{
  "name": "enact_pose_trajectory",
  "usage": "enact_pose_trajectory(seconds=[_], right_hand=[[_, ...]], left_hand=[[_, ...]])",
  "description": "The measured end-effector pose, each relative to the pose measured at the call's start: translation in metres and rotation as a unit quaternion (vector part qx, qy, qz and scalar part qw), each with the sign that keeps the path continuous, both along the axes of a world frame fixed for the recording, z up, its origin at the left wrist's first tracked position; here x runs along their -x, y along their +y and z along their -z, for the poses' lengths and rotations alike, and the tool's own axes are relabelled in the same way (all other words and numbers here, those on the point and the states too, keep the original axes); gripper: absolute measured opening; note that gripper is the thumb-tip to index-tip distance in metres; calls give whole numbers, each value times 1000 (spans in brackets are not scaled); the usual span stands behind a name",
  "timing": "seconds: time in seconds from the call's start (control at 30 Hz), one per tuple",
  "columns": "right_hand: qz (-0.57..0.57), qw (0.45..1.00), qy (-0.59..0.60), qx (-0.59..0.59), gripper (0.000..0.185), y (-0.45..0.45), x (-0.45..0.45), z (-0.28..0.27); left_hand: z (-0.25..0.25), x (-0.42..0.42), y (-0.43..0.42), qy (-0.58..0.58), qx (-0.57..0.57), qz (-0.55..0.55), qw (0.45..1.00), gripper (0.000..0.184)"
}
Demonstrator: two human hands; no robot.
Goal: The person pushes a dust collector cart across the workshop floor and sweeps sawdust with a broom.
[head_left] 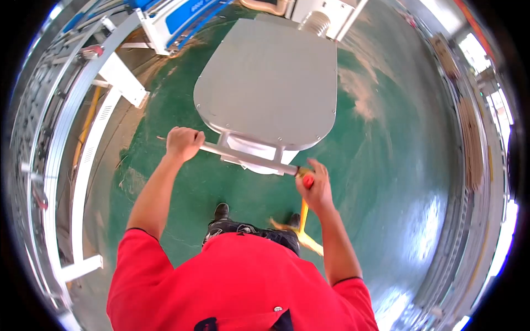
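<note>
A large grey metal housing (270, 77) with a flat top and rounded front stands before me. Along its near side runs a metal handlebar (248, 157). My left hand (185, 143) is closed around the bar's left end. At the bar's right end, my right hand (316, 186) is closed on a yellow stick-like thing (304, 215) with a red round end (308, 181). Some of its fingers are raised; whether they also grip the bar I cannot tell. Lower down, the yellow thing meets a slanting yellow piece (309, 243) near my right shoe.
A white metal frame with long rails (99, 132) stands at left. Behind it is a blue and white machine (190, 22). A ribbed hose (316, 23) joins the housing's far end. Brown boards (469, 143) lean at right. Dust streaks the green floor (381, 160).
</note>
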State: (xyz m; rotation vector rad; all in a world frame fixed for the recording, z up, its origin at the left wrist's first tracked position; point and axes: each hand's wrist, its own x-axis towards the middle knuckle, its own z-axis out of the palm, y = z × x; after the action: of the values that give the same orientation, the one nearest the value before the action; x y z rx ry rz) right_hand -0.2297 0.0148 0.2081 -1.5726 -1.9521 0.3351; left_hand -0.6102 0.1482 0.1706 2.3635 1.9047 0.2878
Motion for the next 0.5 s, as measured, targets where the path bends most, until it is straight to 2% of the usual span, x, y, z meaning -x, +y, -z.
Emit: enact_pose_trajectory(seconds=[0.07,0.17,0.3,0.4,0.43,0.5], right_hand=[[49,997,-12,62,18,10,5,22],[84,983,81,140,17,12,0,38],[168,980,31,106,21,7,22,37],[185,972,78,124,20,1,31,50],[185,963,125,152,19,-8,44,39],[158,983,46,85,20,-27,60,40]], left_hand=[[10,7,-4,-31,-13,15,999,39],[17,12,-1,-42,-28,28,998,37],[17,20,-9,-54,-30,39,997,40],[18,33,-12,-49,-18,42,998,42],[24,37,-16,-57,-38,45,997,43],[16,51,-28,-40,-4,35,999,43]])
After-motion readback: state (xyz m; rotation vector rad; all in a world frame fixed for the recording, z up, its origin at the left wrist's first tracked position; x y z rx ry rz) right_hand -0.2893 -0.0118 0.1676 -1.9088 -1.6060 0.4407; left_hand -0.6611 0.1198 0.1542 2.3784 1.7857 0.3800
